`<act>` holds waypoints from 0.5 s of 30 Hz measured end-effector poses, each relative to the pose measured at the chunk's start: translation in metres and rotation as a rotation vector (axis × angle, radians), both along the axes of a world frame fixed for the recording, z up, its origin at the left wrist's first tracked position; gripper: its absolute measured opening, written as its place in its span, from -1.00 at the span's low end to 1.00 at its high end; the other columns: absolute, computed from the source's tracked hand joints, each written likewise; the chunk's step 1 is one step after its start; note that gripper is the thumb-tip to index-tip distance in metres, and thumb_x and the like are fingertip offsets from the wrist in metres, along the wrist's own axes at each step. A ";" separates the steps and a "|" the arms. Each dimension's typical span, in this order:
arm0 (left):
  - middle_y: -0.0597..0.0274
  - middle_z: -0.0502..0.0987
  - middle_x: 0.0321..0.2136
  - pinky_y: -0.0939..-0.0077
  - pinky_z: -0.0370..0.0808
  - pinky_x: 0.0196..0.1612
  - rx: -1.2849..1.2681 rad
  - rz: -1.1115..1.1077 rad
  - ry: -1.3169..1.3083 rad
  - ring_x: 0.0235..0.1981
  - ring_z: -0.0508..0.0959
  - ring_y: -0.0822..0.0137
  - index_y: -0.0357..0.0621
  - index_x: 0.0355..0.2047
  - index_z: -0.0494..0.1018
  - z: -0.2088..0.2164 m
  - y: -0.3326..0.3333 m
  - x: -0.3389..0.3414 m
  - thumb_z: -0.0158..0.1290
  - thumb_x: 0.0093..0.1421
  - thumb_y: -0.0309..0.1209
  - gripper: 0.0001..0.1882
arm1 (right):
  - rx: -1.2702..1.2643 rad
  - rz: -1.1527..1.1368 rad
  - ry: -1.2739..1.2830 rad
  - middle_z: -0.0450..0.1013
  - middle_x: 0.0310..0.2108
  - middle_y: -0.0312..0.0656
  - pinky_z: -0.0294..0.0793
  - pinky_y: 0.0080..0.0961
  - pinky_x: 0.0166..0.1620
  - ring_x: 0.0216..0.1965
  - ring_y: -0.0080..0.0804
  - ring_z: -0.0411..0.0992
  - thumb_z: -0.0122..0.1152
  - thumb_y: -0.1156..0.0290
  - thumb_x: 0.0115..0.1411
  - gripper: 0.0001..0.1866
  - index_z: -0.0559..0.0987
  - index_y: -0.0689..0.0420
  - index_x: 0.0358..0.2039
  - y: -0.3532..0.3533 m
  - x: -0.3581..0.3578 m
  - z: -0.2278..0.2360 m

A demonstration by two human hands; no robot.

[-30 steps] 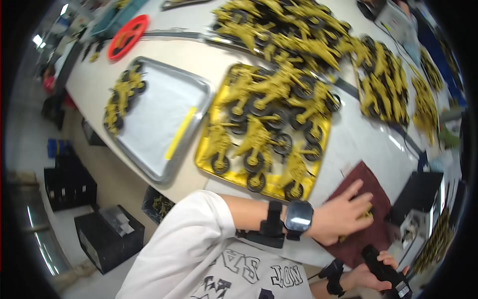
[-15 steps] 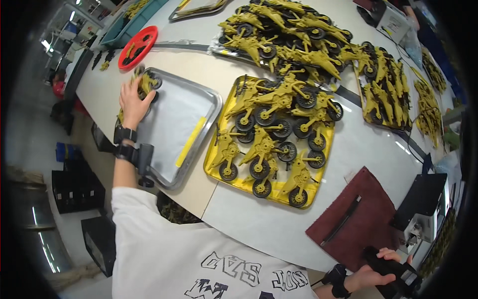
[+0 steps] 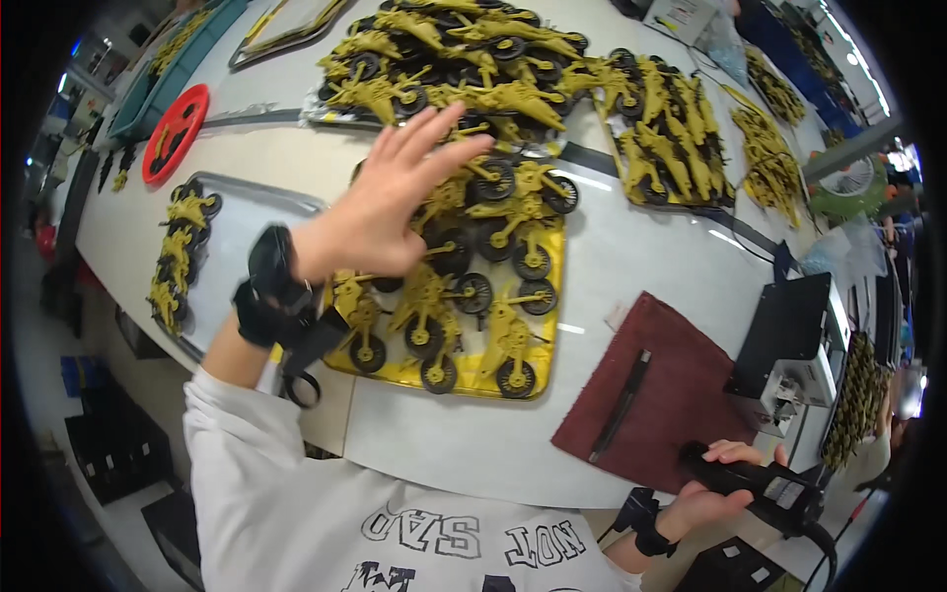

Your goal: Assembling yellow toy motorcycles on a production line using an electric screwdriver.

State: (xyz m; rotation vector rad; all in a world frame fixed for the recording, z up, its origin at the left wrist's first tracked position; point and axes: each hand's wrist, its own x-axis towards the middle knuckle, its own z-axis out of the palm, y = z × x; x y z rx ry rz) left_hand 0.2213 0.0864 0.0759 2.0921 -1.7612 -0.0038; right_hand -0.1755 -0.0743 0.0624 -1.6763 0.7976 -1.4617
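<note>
My left hand is raised above the yellow tray, fingers spread and nothing held. It covers part of the toy motorcycles, yellow-green with black spoked wheels, that fill this tray. On the left, a grey metal tray holds several more toy motorcycles in a row along its left side. At the lower right, my right hand is closed around a black corded electric screwdriver. The screwdriver's front end lies over a dark red cloth.
A thin black strip rests on the cloth. Beside it stands a black-and-metal boxy device. Motorcycle heaps and another loaded tray line the back. A red round dish and a teal bin are far left.
My left hand has let go of a toy motorcycle at the grey tray and moved right, over the yellow tray. The view has shifted right. My right hand still grips the electric screwdriver.
</note>
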 end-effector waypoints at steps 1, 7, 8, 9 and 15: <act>-0.11 -0.06 0.31 0.03 -0.07 0.32 0.097 0.018 -0.021 0.31 -0.03 -0.18 -0.04 0.27 0.06 0.001 -0.001 0.009 -0.02 -0.33 -0.61 0.00 | -0.012 0.026 -0.010 0.30 -0.59 -0.16 0.33 -0.52 -0.51 -0.65 -0.40 0.29 0.02 -0.32 0.09 -0.07 0.06 0.25 0.12 0.001 -0.001 -0.002; -0.14 0.17 0.15 0.13 0.07 0.28 0.418 -0.078 -0.028 0.21 0.14 -0.14 0.01 0.27 0.07 0.020 -0.012 0.020 0.04 -0.30 -0.66 -0.01 | -0.052 0.028 -0.082 0.32 -0.59 -0.15 0.35 -0.51 -0.60 -0.67 -0.38 0.31 0.01 -0.32 0.10 -0.07 0.04 0.25 0.13 0.000 -0.018 -0.015; -0.16 0.16 0.16 0.11 0.09 0.26 0.435 -0.086 0.017 0.19 0.16 -0.15 -0.01 0.24 0.12 0.021 -0.020 0.021 0.02 -0.30 -0.67 -0.05 | -0.078 0.022 -0.080 0.33 -0.58 -0.13 0.36 -0.50 -0.62 -0.68 -0.37 0.31 0.02 -0.31 0.10 -0.07 0.04 0.27 0.12 -0.001 -0.019 -0.018; -0.14 0.18 0.13 0.14 0.11 0.25 0.396 -0.089 0.022 0.17 0.18 -0.14 -0.03 0.22 0.15 0.023 -0.024 0.020 0.00 -0.31 -0.68 -0.07 | -0.069 0.004 -0.103 0.32 -0.58 -0.15 0.34 -0.49 -0.59 -0.67 -0.38 0.30 0.05 -0.31 0.08 -0.07 0.06 0.25 0.13 0.001 -0.019 -0.019; 0.04 0.21 -0.01 0.37 0.34 0.02 0.241 0.020 0.222 -0.09 0.36 0.12 -0.07 0.14 0.24 0.032 -0.018 0.000 -0.08 -0.29 -0.74 -0.17 | -0.159 0.062 -0.206 0.36 -0.56 -0.06 0.40 -0.42 -0.59 -0.68 -0.30 0.32 0.01 -0.31 0.10 -0.08 0.04 0.27 0.10 -0.002 -0.017 -0.022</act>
